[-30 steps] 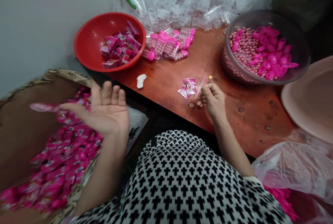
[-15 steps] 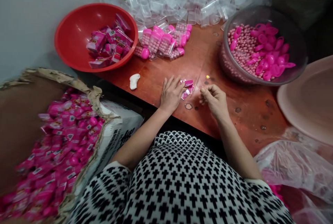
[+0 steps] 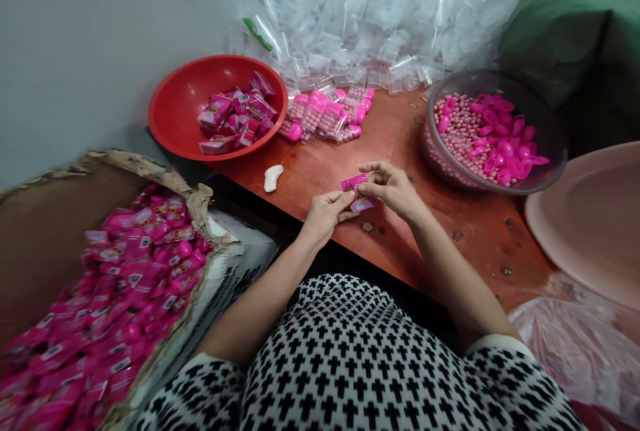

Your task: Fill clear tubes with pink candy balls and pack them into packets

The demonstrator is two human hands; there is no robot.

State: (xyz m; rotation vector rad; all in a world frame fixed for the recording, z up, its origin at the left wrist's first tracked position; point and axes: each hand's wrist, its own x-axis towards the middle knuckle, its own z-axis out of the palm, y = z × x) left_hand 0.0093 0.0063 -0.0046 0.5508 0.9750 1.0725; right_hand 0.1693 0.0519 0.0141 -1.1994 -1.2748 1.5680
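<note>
A small pink printed plastic wrapper [image 3: 362, 204] is held between my two hands over the near part of the wooden table. My left hand [image 3: 324, 216] pinches its left side between thumb and fingers. From the right, my right hand [image 3: 394, 189] grips its upper right edge with thumb and fingertips. Whether anything lies inside the wrapper is too small to tell. Beyond my hands, clear tubes of pink beads with pink caps [image 3: 325, 114] lie in a small pile.
A red bowl [image 3: 173, 131] of wrapped pink packs stands at the left. At the right, a dark bowl [image 3: 450, 174] holds pink beads and pink plastic scoops. A big bag of clear tubes [image 3: 380, 24] is behind. A torn carton [image 3: 45, 217] with pink packs stands lower left.
My left hand, earlier flat on the wrapper, now pinches it off the table. My right hand has moved left and taken hold of it too. The view has shifted slightly.
</note>
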